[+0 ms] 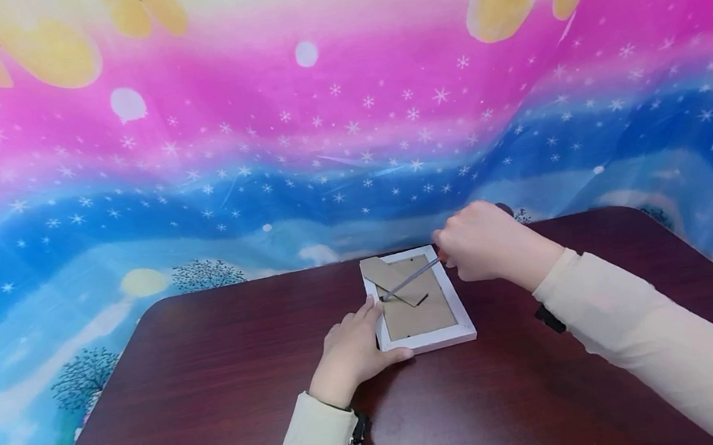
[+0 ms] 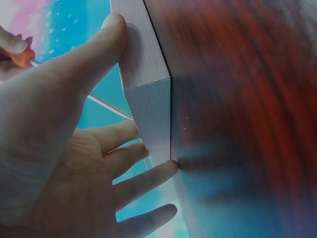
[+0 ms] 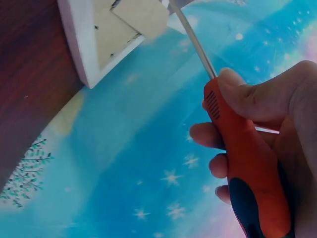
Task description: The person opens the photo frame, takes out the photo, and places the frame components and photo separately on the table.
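A white picture frame (image 1: 463, 306) lies back side up on the table, its brown backing board (image 1: 423, 321) facing upward. A cardboard stand leg (image 1: 383, 272) lies across that board. My left hand (image 1: 355, 345) rests at the near left corner, thumb along the near side and fairly straight, spread fingers toward the left side (image 2: 148, 116). In my right hand (image 1: 487, 240), I grip a screwdriver (image 3: 252, 163) by its orange and black handle. Its metal shaft slants down to the left, the tip at the backing's left edge near my left fingertips. Whether the tip touches a fastener, I cannot tell.
The dark reddish-brown table (image 1: 229, 384) has rounded far corners. Behind it hangs a pink and blue cloth (image 1: 280, 136) printed with snowflakes and trees, close to the table's far edge.
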Available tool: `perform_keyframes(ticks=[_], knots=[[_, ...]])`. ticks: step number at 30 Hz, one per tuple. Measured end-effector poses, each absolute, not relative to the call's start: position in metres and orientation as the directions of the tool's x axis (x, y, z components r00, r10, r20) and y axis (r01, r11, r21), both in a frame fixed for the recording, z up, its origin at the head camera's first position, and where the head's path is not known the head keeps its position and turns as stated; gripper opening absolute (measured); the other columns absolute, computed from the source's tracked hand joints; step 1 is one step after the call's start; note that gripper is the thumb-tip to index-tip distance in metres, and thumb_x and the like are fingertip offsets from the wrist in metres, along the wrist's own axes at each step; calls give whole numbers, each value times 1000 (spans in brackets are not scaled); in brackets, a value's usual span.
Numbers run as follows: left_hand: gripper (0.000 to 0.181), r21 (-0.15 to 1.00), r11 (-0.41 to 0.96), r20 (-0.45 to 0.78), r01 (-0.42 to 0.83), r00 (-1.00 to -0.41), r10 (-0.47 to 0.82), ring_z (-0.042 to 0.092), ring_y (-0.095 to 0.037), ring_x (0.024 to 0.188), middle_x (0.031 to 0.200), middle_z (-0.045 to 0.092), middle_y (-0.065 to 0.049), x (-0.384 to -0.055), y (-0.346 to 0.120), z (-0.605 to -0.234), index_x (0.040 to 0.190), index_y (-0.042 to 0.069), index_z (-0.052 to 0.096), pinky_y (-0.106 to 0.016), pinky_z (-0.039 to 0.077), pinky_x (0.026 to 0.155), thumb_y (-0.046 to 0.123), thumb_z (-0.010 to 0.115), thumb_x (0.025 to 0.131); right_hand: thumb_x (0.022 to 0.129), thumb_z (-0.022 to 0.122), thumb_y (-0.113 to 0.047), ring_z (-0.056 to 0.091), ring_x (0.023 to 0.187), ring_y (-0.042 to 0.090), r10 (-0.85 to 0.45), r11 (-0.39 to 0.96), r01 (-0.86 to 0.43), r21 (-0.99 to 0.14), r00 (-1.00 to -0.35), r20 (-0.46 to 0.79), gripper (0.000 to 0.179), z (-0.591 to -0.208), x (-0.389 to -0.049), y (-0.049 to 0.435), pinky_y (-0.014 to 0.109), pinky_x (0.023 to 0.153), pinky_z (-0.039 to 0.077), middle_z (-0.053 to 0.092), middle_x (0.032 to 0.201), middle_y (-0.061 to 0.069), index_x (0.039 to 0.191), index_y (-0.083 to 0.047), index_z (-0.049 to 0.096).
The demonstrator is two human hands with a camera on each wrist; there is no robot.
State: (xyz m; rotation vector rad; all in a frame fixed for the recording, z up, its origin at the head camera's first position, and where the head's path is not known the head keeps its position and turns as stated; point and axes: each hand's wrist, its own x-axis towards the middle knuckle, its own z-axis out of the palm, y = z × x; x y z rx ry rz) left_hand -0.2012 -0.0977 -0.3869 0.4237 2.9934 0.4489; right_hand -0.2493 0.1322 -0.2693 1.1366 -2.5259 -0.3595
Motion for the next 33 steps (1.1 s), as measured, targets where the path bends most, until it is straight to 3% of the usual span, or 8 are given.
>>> perform_keyframes(ticks=[6, 16, 25, 33], knots=[[93, 304, 920, -47, 247, -961, 273, 43, -36, 135, 158, 33, -10, -201, -96, -388, 151, 10, 42, -55, 37, 106, 61, 74, 80, 83, 77, -17, 51, 51, 8, -704, 709, -666, 233, -690, 169, 18, -282, -253, 151, 29, 45, 43, 53, 61, -10, 74, -18, 61], [93, 321, 915, -64, 243, -959, 277, 42, -35, 136, 159, 31, -9, -201, -96, -389, 152, 9, 40, -55, 36, 107, 61, 73, 81, 83, 80, -18, 47, 52, 6, -685, 724, -675, 141, -680, 261, 22, -321, -257, 178, 32, 46, 42, 51, 63, -14, 76, -20, 59], [93, 335, 909, -61, 248, -957, 283, 43, -36, 136, 159, 31, -10, -200, -97, -389, 151, 9, 41, -55, 36, 106, 60, 74, 81, 79, 81, -13, 45, 49, 8, -713, 694, -688, 212, -613, 341, 24, -326, -262, 174, 28, 41, 37, 50, 61, -11, 73, -18, 58], [92, 313, 912, -43, 264, -956, 291, 45, -36, 133, 158, 33, -11, -203, -98, -389, 150, 8, 42, -53, 41, 102, 60, 74, 81, 77, 78, -8, 47, 50, 12, -760, 649, -694, 311, -586, 280, 22, -306, -263, 159, 29, 41, 39, 49, 60, -5, 73, -14, 57]])
